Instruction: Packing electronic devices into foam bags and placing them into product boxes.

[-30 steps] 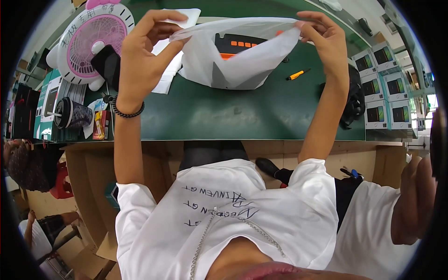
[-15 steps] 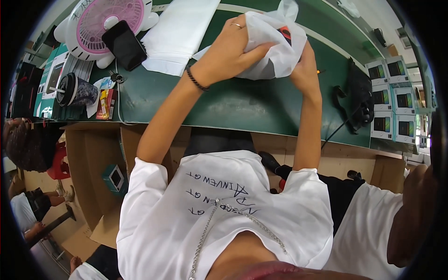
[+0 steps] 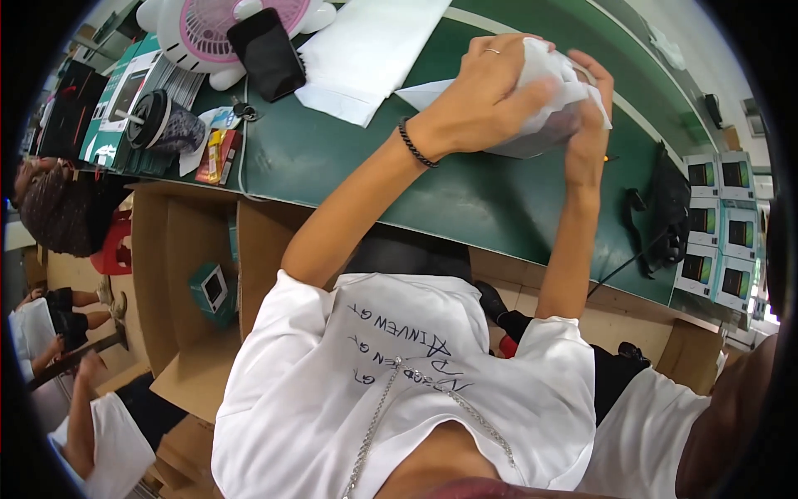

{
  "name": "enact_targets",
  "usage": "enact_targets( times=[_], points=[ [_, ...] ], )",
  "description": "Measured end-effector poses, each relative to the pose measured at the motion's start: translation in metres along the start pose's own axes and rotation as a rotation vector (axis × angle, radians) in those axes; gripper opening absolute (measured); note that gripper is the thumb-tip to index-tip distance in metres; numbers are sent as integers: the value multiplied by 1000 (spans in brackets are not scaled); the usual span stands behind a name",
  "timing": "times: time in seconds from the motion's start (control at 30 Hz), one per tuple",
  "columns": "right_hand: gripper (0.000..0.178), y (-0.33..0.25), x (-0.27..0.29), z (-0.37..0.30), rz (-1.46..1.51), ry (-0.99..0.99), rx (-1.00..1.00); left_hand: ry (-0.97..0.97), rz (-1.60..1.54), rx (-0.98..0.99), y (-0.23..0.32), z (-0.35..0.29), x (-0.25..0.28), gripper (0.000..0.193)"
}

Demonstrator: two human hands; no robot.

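Over the green table, my left hand (image 3: 486,98) and my right hand (image 3: 592,125) hold a crumpled, thin white wrapping sheet (image 3: 532,143) between them. My left fingers curl over its near-left side, the thumb blurred by motion. On the right side, the other hand's fingers bend around the bunched sheet. Whatever the sheet encloses is hidden. A stack of flat white sheets (image 3: 370,62) lies to the left of my left hand.
On the table's left stand a pink-and-white fan (image 3: 199,33), a black phone (image 3: 266,54), a lidded cup (image 3: 170,125) and keys (image 3: 244,108). A black bag (image 3: 661,212) and stacked small boxes (image 3: 719,229) are at right. An open carton (image 3: 183,274) sits below; a co-worker's white sleeve (image 3: 657,432) is close at right.
The view has shifted, so the scene sits further right. My hands have bunched the sheet more tightly, and the red-and-black bit that showed inside it is now covered.
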State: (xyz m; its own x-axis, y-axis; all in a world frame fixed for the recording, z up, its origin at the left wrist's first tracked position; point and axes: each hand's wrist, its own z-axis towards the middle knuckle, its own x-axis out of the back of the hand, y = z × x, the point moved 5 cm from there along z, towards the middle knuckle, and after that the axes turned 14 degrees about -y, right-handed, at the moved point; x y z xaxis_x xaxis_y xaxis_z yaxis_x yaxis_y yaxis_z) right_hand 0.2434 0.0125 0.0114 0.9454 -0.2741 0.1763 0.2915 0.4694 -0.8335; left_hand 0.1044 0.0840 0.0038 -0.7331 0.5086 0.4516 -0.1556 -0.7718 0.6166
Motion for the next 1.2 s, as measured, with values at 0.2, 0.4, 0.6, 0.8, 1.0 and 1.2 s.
enact_targets(
  times=[0.2,0.4,0.6,0.8,1.0,1.2],
  points=[
    [47,-8,-17,5,-183,-179,-33,198,-17,-110,-2,-9,2,32],
    [31,2,0,5,-450,-192,3,333,133,-130,-3,-9,-18,48],
    [38,11,22,6,-643,-129,-97,243,270,-62,102,-126,64,43],
    [44,3,24,-3,-655,41,-110,922,573,824,126,-400,210,19],
    [47,25,40,4,-666,11,-18,529,670,1824,53,-761,284,48],
    [47,14,43,-3,-565,34,-143,253,452,2298,-35,-887,290,97]
  ],
)
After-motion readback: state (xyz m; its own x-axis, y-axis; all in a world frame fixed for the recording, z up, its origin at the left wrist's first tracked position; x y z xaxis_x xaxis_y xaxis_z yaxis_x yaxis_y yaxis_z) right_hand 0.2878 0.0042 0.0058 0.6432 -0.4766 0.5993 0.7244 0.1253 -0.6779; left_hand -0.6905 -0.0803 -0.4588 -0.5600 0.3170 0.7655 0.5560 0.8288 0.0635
